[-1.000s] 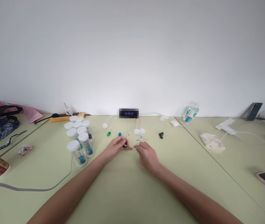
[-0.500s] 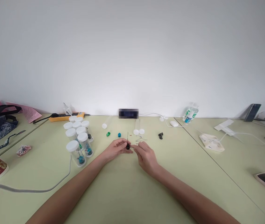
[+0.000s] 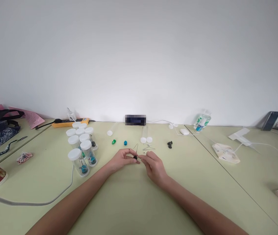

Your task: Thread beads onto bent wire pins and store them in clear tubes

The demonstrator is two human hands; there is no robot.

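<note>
Between the thumb and fingers of my left hand [image 3: 119,160] is a small black round piece [image 3: 135,157]. A thin bent metal wire [image 3: 137,149] rises from it, tilted to the right. My right hand [image 3: 155,168] is closed in a pinch at the right side of the black piece; what its fingertips hold is too small to make out. Just beyond the hands lie a green piece [image 3: 113,141], a blue piece [image 3: 125,143] and several bent metal wires [image 3: 149,148]. Several small black pieces [image 3: 170,144] sit in a cluster farther right.
Several clear tubes with white caps [image 3: 74,154] stand at left, pieces inside. Clear tubes [image 3: 145,132] lie near a dark display [image 3: 135,120] by the wall. A bottle [image 3: 202,122], white mouse [image 3: 184,132], power strip [image 3: 70,123] and grey cable [image 3: 43,204] are around.
The wire on the black piece has gone from nearly upright to leaning right. Both hands stay close together at the piece. The whole view has shifted slightly.
</note>
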